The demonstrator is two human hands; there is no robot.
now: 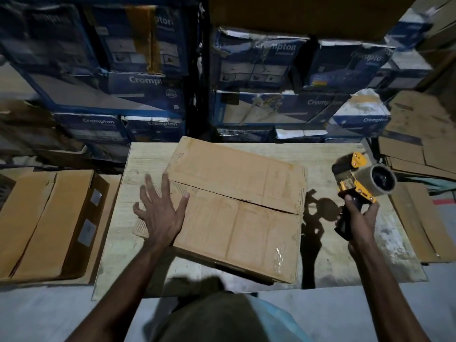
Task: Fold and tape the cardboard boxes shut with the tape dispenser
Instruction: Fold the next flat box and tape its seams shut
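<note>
A brown cardboard box [241, 206] lies on the pale wooden table [328, 159], turned a little askew. Its two top flaps are folded down and meet at a bare seam across the middle. My left hand [160, 211] lies flat with spread fingers on the box's left end, over the seam. My right hand [360, 218] grips the black handle of a yellow and black tape dispenser [357, 178], held in the air right of the box. A roll of clear tape sits on the dispenser.
A long cardboard box [49, 225] with patches of tape lies left of the table. Flattened cardboard [419, 149] is stacked at the right. Blue printed cartons [271, 70] are piled in a wall behind the table. The grey floor shows at the bottom.
</note>
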